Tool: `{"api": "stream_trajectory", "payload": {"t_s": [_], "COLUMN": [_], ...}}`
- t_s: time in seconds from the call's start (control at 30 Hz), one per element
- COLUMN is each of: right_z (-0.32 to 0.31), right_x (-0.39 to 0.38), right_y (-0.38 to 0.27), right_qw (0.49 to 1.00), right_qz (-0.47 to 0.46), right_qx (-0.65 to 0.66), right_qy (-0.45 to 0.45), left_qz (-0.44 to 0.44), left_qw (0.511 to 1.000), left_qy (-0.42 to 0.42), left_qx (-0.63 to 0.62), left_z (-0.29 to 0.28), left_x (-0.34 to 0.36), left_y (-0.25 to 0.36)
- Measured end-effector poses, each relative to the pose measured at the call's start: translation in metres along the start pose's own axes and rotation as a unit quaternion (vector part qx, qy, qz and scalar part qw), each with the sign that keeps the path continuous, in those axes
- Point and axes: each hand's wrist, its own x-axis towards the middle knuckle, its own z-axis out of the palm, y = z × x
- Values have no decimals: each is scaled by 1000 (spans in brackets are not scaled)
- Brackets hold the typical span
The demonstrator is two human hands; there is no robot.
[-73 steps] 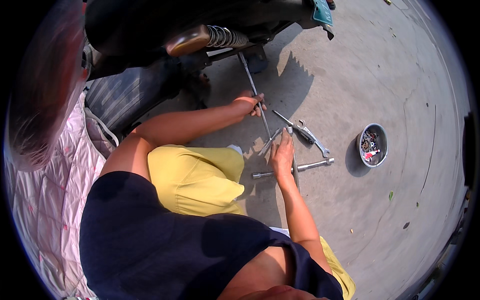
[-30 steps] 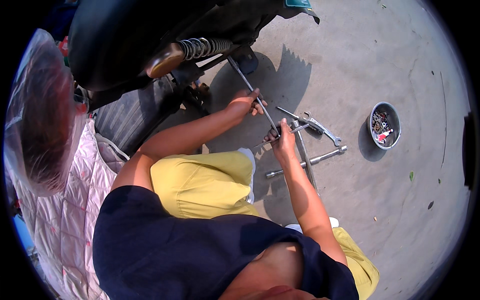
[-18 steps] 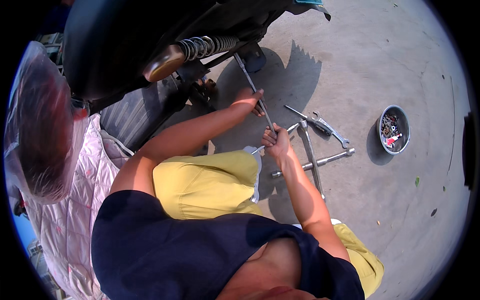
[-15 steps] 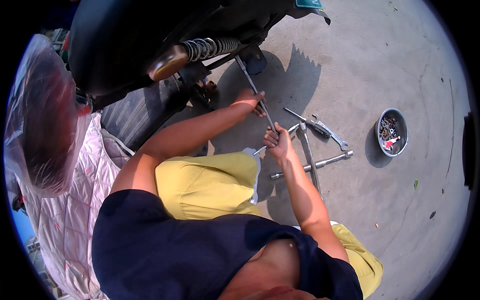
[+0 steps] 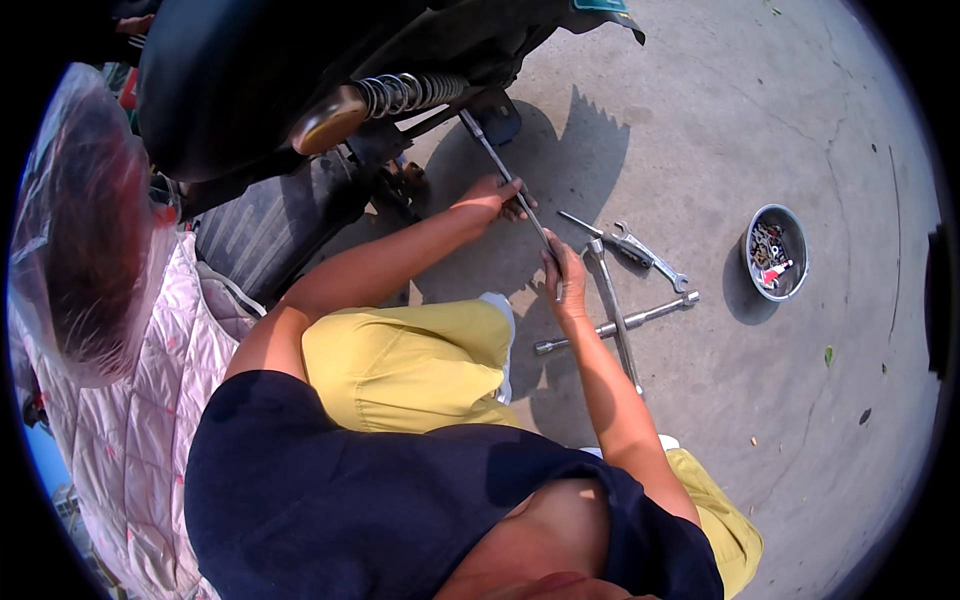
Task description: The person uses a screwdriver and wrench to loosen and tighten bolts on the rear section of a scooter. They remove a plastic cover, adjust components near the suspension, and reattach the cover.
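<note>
A long metal socket wrench (image 5: 490, 152) slants from the underside of a black scooter (image 5: 260, 90), just below its coil spring shock absorber (image 5: 410, 93), down toward me. My left hand (image 5: 497, 197) holds the shaft about midway, thumb on top and fingers curled beneath. At the near end, my right hand (image 5: 566, 277) is around the wrench, its fingers straighter and lying along the metal. A short end of the handle shows beside the right palm. Where the wrench's far tip meets the scooter is in shadow, so I cannot tell what it sits on.
Right of my hands, a cross-shaped lug wrench (image 5: 617, 322), a combination wrench (image 5: 655, 262) and a thin screwdriver-like tool (image 5: 580, 223) lie on the concrete. Farther right stands a metal bowl (image 5: 801, 250) of small hardware. A pink quilted cover (image 5: 125, 440) and plastic-wrapped item (image 5: 85, 230) are at left.
The wrench's handle, which stuck out to both sides of my right hand, has swung to point nearer my body. My right fingers have loosened from a tight fist. My left hand keeps its hold.
</note>
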Motion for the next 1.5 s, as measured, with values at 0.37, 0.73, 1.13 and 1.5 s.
{"api": "stream_trajectory", "payload": {"t_s": [0.37,0.73,1.13,1.5], "right_z": [-2,11,15,-80], "right_x": [4,-15,-16,19], "right_y": [-15,10,21,3], "right_qw": [999,888,982,655], "right_qz": [10,216,99,383], "right_qx": [38,406,149,643], "right_qy": [-11,3,-62,-99], "left_qz": [16,501,264,392], "left_qw": [999,637,726,468], "left_qy": [-38,-186,-224,-171], "left_qx": [-19,555,594,774], "left_z": [-7,68,93,177], "left_x": [-2,-53,-8,-62], "left_y": [1,-13,-26,111]}}
